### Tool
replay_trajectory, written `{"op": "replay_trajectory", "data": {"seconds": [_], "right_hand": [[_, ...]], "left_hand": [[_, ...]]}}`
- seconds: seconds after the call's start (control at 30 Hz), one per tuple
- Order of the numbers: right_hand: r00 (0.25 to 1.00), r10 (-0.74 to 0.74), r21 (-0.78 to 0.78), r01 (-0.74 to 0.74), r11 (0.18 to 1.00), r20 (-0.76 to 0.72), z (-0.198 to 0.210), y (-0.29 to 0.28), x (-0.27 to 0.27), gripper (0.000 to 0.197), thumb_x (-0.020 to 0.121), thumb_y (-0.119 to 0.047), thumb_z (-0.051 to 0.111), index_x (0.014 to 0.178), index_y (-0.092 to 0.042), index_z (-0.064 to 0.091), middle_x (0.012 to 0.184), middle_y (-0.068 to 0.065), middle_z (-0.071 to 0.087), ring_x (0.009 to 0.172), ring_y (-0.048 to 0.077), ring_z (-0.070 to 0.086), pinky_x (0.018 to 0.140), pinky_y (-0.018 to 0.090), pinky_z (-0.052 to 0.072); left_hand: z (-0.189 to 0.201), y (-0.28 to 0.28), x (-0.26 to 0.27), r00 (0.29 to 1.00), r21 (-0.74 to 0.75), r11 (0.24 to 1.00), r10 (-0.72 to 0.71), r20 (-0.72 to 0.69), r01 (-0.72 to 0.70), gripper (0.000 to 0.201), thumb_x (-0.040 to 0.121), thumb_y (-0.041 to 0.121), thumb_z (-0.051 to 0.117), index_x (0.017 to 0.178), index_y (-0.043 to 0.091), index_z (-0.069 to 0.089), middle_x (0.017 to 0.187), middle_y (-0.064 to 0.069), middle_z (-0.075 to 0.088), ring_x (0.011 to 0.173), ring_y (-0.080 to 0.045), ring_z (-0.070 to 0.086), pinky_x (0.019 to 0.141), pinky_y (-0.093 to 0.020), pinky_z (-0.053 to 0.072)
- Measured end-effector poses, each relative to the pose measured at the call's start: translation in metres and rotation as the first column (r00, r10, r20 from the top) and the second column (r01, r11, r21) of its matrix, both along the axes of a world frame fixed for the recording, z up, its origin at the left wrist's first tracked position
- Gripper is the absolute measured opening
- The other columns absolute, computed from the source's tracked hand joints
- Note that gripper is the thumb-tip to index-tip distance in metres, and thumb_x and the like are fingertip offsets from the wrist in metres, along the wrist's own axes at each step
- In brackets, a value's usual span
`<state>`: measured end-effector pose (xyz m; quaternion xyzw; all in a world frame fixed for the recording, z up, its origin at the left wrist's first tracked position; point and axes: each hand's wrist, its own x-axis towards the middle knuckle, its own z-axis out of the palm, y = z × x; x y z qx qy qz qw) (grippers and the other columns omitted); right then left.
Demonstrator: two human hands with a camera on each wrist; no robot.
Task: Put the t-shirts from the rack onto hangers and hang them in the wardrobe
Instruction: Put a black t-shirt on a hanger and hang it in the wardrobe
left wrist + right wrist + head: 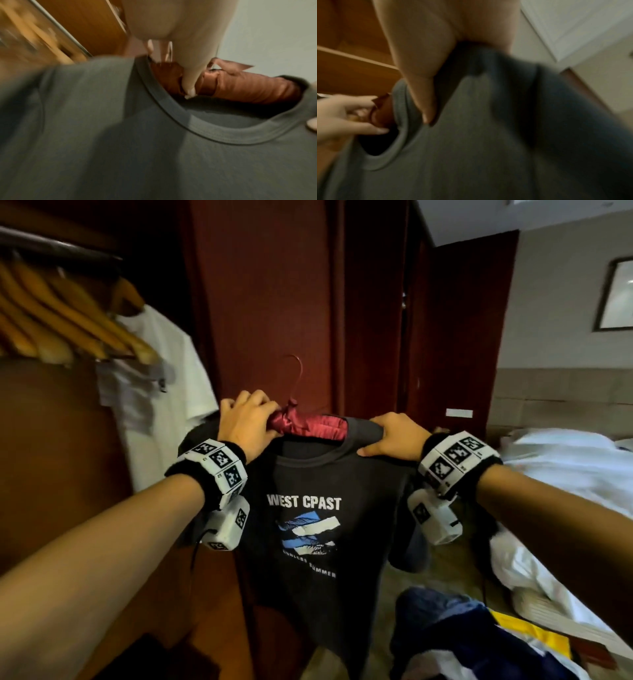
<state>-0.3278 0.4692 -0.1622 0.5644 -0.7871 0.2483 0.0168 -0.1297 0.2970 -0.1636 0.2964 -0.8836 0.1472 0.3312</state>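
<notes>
— Where's the shirt?

— The dark grey t-shirt [329, 474], printed "WEST CPAST", hangs on a red satin padded hanger [308, 424], held up in front of the wardrobe's dark red door [267, 285]. The hanger's wire hook [296, 374] stands free above the collar, on no rail.

— And the left hand?

— The left hand [248, 424] grips the hanger's left arm beside the hook; in the left wrist view its fingers [187, 81] curl round the satin padding [248, 89] just inside the neckline.

— The right?

— The right hand [397, 436] clasps the shirt's right shoulder over the hanger end, thumb pressed on the cloth below the collar. The right wrist view is blurred, but a finger lies against the collar rib [402, 108].

— What's in the wardrobe?

— A white t-shirt [161, 378] hangs on the rail [51, 248], next to a row of bare wooden hangers [68, 313]. To the right there's a bed with white bedding [565, 460], and blue and yellow clothes [462, 628] heaped below.
</notes>
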Motion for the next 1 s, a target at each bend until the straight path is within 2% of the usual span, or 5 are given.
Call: {"op": "replay_trajectory", "data": {"seconds": [0.2,0.47,0.77,0.9,1.0], "right_hand": [[1.000,0.024,-0.025,-0.025,0.999,-0.005,0.013,-0.070,0.058,0.039,0.074,-0.031,0.077,0.102,-0.007,0.066,0.102,0.012,0.067,0.095,0.029,0.063,0.078,0.034,0.050],[1.000,-0.009,-0.010,0.009,1.000,-0.006,0.033,-0.162,0.101,0.033,0.075,-0.034,0.077,0.094,-0.011,0.064,0.099,0.011,0.066,0.084,0.026,0.059,0.068,0.030,0.043],[0.995,-0.063,-0.009,0.062,0.998,-0.080,0.076,-0.263,0.106,0.042,0.074,-0.032,0.078,0.103,-0.004,0.066,0.102,0.016,0.066,0.092,0.032,0.062,0.073,0.033,0.049],[0.987,-0.115,0.006,0.116,0.993,-0.110,0.089,-0.296,0.101,0.046,0.073,-0.033,0.078,0.099,0.001,0.062,0.098,0.018,0.063,0.084,0.030,0.058,0.068,0.033,0.044],[0.982,-0.148,-0.003,0.149,0.989,-0.121,0.097,-0.313,0.106,0.045,0.075,-0.031,0.077,0.098,0.003,0.060,0.088,0.016,0.056,0.079,0.028,0.053,0.066,0.032,0.040]], "left_hand": [[0.001,-0.045,0.084,0.997,0.005,0.999,0.041,-0.059,-0.040,0.047,0.075,0.032,0.075,0.117,0.015,0.062,0.121,-0.008,0.050,0.114,-0.029,0.043,0.091,-0.040,0.031],[0.012,-0.112,0.168,0.953,-0.012,0.962,0.267,-0.146,-0.271,0.039,0.085,0.041,0.063,0.117,0.019,0.058,0.124,-0.007,0.048,0.119,-0.029,0.040,0.095,-0.042,0.030],[0.050,-0.205,0.171,0.937,-0.140,0.930,0.321,-0.135,-0.338,0.048,0.084,0.036,0.063,0.125,0.014,0.050,0.132,-0.011,0.045,0.125,-0.031,0.038,0.104,-0.044,0.026],[0.081,-0.236,0.162,0.936,-0.267,0.897,0.329,-0.126,-0.352,0.049,0.082,0.030,0.064,0.126,0.012,0.049,0.136,-0.012,0.043,0.132,-0.031,0.032,0.114,-0.049,0.011],[0.097,-0.253,0.164,0.910,-0.232,0.880,0.406,-0.080,-0.413,0.056,0.083,0.031,0.063,0.133,0.013,0.044,0.143,-0.014,0.039,0.136,-0.032,0.027,0.114,-0.052,0.006]]}}
